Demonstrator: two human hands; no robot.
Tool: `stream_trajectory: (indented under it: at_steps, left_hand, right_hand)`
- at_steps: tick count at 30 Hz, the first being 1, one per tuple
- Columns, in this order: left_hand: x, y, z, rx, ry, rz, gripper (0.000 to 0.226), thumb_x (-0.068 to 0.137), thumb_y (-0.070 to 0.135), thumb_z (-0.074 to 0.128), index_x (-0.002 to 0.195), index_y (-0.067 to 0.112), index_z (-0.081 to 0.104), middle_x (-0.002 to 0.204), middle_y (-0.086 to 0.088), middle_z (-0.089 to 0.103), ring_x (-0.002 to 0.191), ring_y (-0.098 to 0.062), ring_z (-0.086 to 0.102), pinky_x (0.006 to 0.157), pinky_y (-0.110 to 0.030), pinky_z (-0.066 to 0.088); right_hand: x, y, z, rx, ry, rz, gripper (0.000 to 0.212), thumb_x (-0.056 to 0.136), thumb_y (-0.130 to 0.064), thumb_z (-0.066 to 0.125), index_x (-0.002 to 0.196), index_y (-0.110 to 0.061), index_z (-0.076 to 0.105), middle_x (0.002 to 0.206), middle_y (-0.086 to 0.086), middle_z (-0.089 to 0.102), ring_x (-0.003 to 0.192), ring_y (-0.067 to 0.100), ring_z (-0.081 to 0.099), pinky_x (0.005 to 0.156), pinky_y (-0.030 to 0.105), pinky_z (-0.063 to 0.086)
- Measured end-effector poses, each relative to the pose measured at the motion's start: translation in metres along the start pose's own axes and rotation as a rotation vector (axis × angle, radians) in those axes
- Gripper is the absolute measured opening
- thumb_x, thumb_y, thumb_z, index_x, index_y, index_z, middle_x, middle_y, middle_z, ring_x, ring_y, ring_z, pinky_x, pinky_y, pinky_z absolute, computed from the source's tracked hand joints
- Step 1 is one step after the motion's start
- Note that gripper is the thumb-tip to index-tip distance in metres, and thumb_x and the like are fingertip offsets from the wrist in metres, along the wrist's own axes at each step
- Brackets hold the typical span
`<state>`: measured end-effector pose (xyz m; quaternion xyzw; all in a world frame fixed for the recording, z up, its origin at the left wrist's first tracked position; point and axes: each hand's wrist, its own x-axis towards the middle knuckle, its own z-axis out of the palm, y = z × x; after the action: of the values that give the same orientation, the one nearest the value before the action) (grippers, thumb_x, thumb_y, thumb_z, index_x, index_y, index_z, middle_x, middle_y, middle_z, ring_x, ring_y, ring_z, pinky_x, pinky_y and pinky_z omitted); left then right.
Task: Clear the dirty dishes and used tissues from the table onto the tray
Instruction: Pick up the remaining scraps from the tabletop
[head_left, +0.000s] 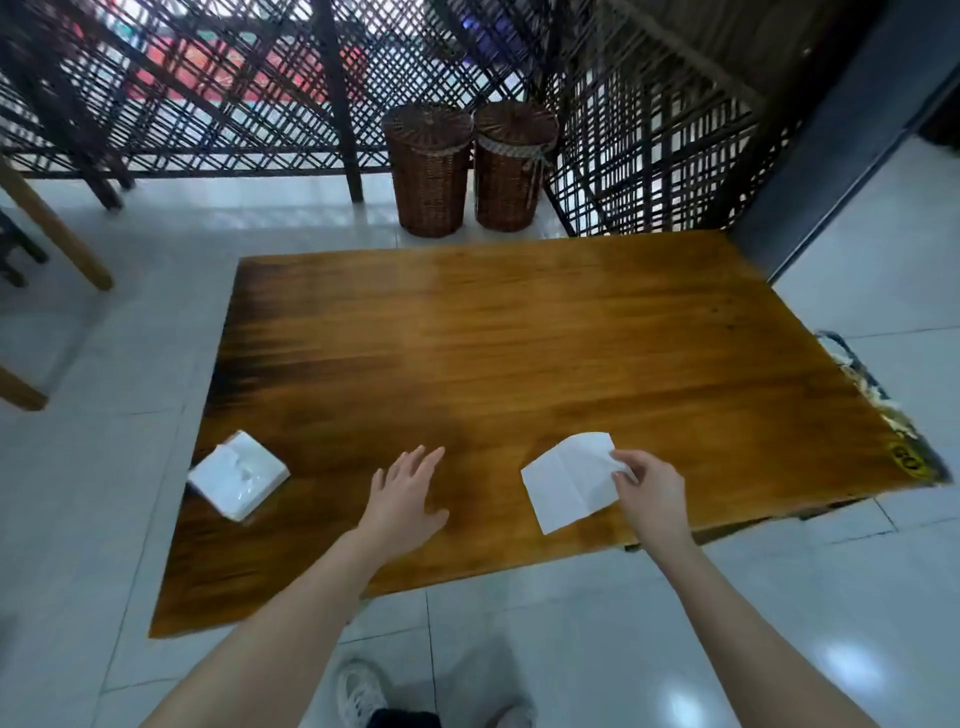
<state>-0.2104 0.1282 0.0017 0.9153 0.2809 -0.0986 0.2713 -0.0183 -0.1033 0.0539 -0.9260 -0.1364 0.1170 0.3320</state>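
Over by the near edge of the desk (519, 338), the right hand (647, 491) pinches one corner of a flat white tissue (569, 488) between thumb and fingers. The left hand (408, 493) is loose, fingers spread, holding nothing, and sits between that tissue and a white napkin pack (239, 480) at the left corner. Two wicker baskets (428, 171) stand on the floor beyond.

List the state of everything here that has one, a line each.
Tissue: unfolded, creased, held at one corner.
Right grip: pinches the tissue's corner.
Left grip: open, fingers spread, holding nothing.
Tissue pack: lying flat near the left edge of the table.
Wicker baskets: upright, lids on, side by side.
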Motion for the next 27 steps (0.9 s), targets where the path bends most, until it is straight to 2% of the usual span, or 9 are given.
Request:
stream_trajectory:
  at_steps: [4, 16, 21, 24, 27]
  left_hand:
    - [0.009, 0.037, 0.020, 0.010, -0.009, 0.026, 0.081, 0.091, 0.043, 0.059, 0.152, 0.037, 0.006, 0.161, 0.003, 0.008, 0.149, -0.024, 0.004, 0.117, -0.049, 0.004]
    - [0.058, 0.117, 0.041, 0.073, -0.105, 0.124, 0.078, 0.093, 0.043, 0.056, 0.151, 0.037, 0.005, 0.161, 0.003, 0.009, 0.148, -0.024, 0.009, 0.117, -0.049, 0.008]
    - [0.098, 0.146, 0.051, 0.052, -0.141, 0.147, 0.080, 0.093, 0.041, 0.058, 0.152, 0.032, 0.005, 0.160, 0.002, 0.013, 0.147, -0.023, 0.012, 0.117, -0.046, 0.011]
    - [0.130, 0.166, 0.053, 0.025, -0.169, 0.132, 0.081, 0.092, 0.041, 0.059, 0.153, 0.031, 0.005, 0.160, 0.001, 0.013, 0.147, -0.023, 0.013, 0.118, -0.047, 0.011]
    - [0.165, 0.188, 0.050, -0.003, -0.174, 0.142, 0.080, 0.092, 0.041, 0.058, 0.153, 0.031, 0.007, 0.160, 0.001, 0.013, 0.147, -0.024, 0.014, 0.117, -0.048, 0.012]
  right_hand:
    - [0.002, 0.036, -0.025, 0.000, 0.036, 0.013, 0.027, 0.090, -0.005, 0.059, 0.116, -0.009, 0.066, 0.111, 0.004, 0.068, 0.091, 0.008, 0.057, 0.079, 0.020, 0.044]
    - [0.026, 0.099, -0.076, 0.060, 0.092, 0.114, 0.028, 0.091, -0.002, 0.056, 0.118, -0.006, 0.064, 0.112, 0.007, 0.067, 0.099, 0.017, 0.062, 0.087, 0.029, 0.050]
    - [0.061, 0.124, -0.086, 0.066, 0.093, 0.125, 0.028, 0.091, -0.001, 0.055, 0.116, -0.009, 0.066, 0.112, 0.004, 0.067, 0.092, 0.011, 0.058, 0.072, 0.013, 0.048]
    - [0.088, 0.135, -0.094, 0.048, 0.111, 0.140, 0.028, 0.090, -0.001, 0.057, 0.114, -0.011, 0.067, 0.112, 0.004, 0.068, 0.093, 0.010, 0.057, 0.081, 0.020, 0.048]
    - [0.121, 0.142, -0.108, 0.005, 0.136, 0.168, 0.028, 0.089, -0.001, 0.059, 0.114, -0.010, 0.067, 0.111, 0.004, 0.068, 0.089, 0.007, 0.055, 0.078, 0.019, 0.045]
